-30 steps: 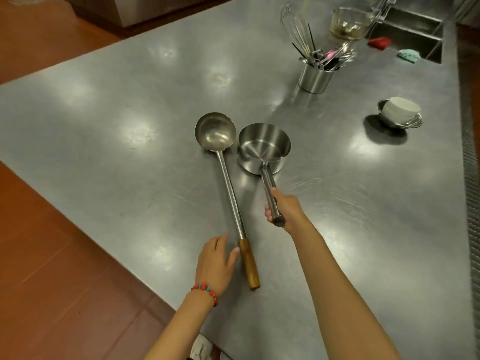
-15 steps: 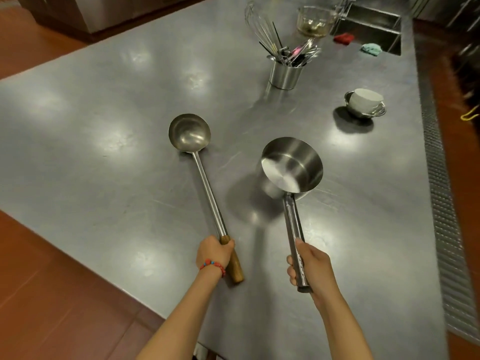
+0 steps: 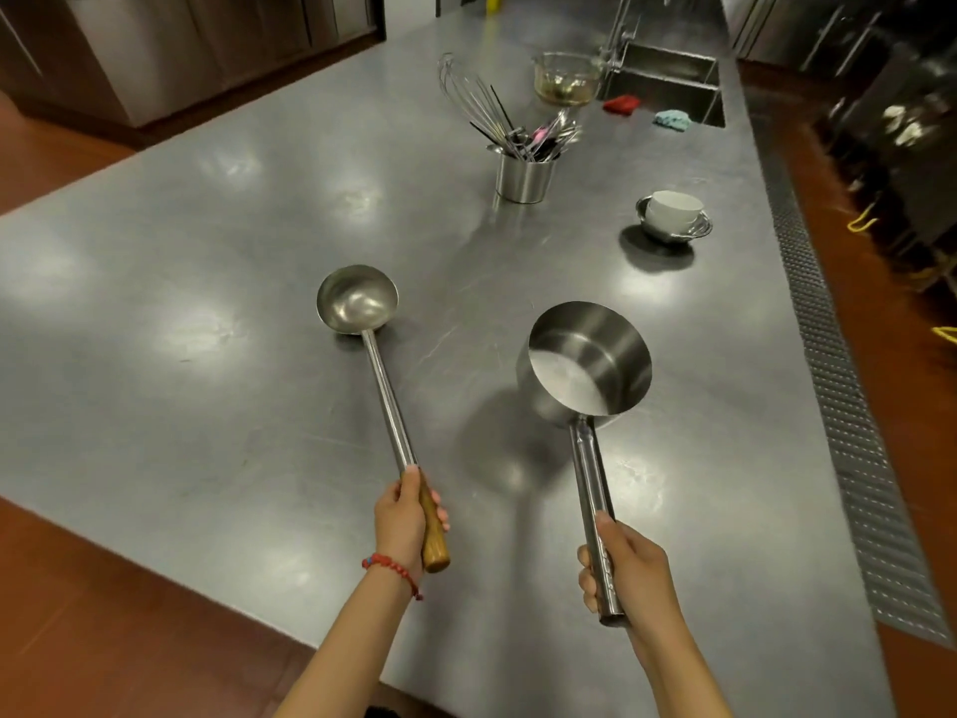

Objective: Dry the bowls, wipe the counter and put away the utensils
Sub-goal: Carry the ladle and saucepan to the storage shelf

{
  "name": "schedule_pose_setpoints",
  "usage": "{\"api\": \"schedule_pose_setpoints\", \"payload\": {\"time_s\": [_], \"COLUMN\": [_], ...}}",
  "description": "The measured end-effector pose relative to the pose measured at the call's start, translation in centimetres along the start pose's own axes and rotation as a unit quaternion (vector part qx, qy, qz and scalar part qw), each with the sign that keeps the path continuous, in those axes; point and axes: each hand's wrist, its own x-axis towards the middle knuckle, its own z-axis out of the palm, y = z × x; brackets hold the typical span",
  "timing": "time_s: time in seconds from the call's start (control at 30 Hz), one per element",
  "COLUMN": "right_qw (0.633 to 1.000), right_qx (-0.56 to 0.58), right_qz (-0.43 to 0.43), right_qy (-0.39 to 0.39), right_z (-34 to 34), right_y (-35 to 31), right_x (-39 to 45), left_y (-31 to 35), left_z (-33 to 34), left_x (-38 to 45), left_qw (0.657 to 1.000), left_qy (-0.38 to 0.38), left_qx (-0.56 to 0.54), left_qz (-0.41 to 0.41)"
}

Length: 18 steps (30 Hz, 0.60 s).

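My left hand [image 3: 404,515] grips the wooden end of a long steel ladle [image 3: 357,301]; its bowl rests on or just above the steel counter [image 3: 207,406]. A small steel saucepan [image 3: 585,362] hangs above the counter, tilted towards me, with my right hand [image 3: 629,572] closed round the end of its handle. Farther back stand a steel utensil cup [image 3: 524,177] with a whisk and several utensils, a glass bowl [image 3: 565,79], and a white bowl nested in a steel bowl [image 3: 673,215].
A sink [image 3: 668,75] is set into the counter's far right corner, with a red cloth [image 3: 621,103] and a teal cloth [image 3: 672,119] at its front edge. A metal floor grate [image 3: 849,406] runs along the right side. Steel cabinets stand at the back left.
My left hand closed on the ladle's wooden handle. My right hand lifted the saucepan off the counter and drew it right, away from the ladle. The view shifted back.
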Motion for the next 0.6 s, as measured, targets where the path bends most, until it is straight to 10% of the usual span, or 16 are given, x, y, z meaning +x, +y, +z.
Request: {"api": "schedule_pose_setpoints", "payload": {"time_s": [0.6], "right_qw": [0.958], "right_qx": [0.157], "right_qz": [-0.045], "right_qy": [0.236], "right_z": [4.6], "right_y": [7.8], "right_x": [-14.1], "left_y": [1.2], "left_z": [-6.7], "left_x": [-4.6], "left_qw": [0.941], "left_qy": [-0.273], "left_qx": [0.199], "left_qz": [0.03]}}
